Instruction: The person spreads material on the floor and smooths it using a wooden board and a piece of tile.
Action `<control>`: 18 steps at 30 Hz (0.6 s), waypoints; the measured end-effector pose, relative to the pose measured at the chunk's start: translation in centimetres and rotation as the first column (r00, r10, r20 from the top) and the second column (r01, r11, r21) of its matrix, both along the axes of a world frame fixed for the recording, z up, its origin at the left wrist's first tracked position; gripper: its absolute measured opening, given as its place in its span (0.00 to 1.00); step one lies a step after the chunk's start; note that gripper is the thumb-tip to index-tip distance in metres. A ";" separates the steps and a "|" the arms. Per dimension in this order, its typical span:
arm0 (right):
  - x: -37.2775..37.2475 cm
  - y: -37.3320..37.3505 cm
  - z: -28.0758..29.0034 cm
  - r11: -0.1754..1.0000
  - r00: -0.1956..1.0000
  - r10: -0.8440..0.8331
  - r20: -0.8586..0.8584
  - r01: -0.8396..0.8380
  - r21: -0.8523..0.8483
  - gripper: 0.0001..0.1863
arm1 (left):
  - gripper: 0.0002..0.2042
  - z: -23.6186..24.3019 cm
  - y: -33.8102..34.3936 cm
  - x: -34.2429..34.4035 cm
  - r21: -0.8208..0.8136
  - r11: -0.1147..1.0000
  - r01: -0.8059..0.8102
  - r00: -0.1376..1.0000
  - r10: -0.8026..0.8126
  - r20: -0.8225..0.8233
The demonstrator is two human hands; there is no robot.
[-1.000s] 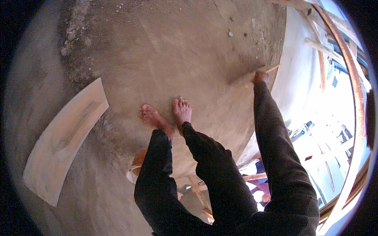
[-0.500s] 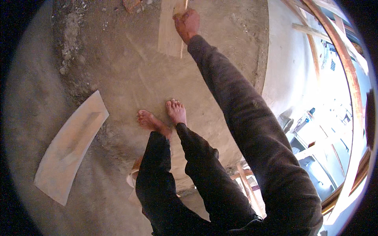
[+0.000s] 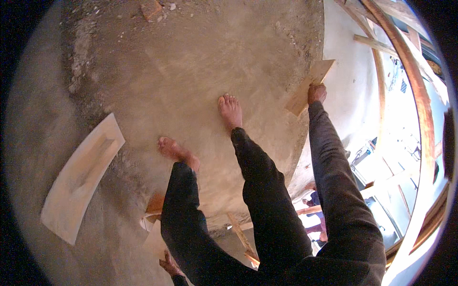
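Note:
My right hand (image 3: pixel 317 94) is closed on a flat wooden float (image 3: pixel 299 99), at the right border of the smoothed brown surface. The fingers' far side is hidden. At the lower edge, beside my left leg, my left hand (image 3: pixel 169 264) shows partly, its fingers apart. It is close to a pale flat piece (image 3: pixel 154 238), and I cannot tell whether they touch. A longer pale wooden float (image 3: pixel 83 178) with a raised handle lies at the left, away from both hands.
My bare feet (image 3: pixel 231 110) stand on the brown surface (image 3: pixel 191 71). Rough crumbly soil (image 3: pixel 78 66) runs along the left, with a brick piece (image 3: pixel 150 9) at the top. Wooden poles (image 3: pixel 420 86) rise on the right. Another person (image 3: pixel 316 217) is partly visible beyond my right arm.
My right hand has moved right and nearer with the wooden float, which has turned. My right foot has shifted right and forward. My left hand has come into view at the lower edge.

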State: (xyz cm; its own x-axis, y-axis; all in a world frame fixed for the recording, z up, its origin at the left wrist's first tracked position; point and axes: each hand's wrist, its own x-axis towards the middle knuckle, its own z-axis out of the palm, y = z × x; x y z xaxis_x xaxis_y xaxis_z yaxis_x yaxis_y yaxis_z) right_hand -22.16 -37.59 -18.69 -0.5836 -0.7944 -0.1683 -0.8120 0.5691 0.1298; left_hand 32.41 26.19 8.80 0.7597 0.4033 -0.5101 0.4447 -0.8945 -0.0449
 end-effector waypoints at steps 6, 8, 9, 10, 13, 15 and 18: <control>-2.2 -5.4 -9.4 0.945 0.912 0.280 -0.300 -0.207 0.254 0.20 | 0.31 0.1 -4.3 -1.0 0.055 0.982 0.179 0.956 -0.160 -0.247; 10.3 -5.3 -9.2 0.994 0.996 0.063 -0.059 -0.057 0.098 0.18 | 0.31 2.6 -4.6 -1.7 0.102 0.974 0.200 0.954 -0.170 -0.245; 11.7 -5.9 -9.8 0.984 0.994 0.107 -0.007 -0.107 -0.143 0.16 | 0.30 2.2 -5.2 -2.0 0.081 0.973 0.215 0.944 -0.186 -0.271; 13.2 -6.2 -11.0 0.919 0.981 0.192 0.034 -0.168 -0.357 0.15 | 0.30 1.8 -5.8 -2.3 0.068 0.971 0.228 0.936 -0.199 -0.291; 19.2 -7.6 -6.0 0.952 0.898 0.247 0.363 -0.155 -0.263 0.17 | 0.29 4.0 -5.7 -3.7 0.081 0.970 0.229 0.937 -0.197 -0.289; 18.4 -8.5 -5.0 0.952 0.811 0.304 0.501 -0.231 -0.203 0.22 | 0.28 4.3 -5.9 -4.6 0.065 0.968 0.244 0.925 -0.212 -0.316; 17.0 -7.3 -4.9 0.767 0.829 0.460 0.317 -0.192 -0.612 0.14 | 0.27 5.8 -5.6 -5.9 0.061 0.960 0.273 0.914 -0.239 -0.328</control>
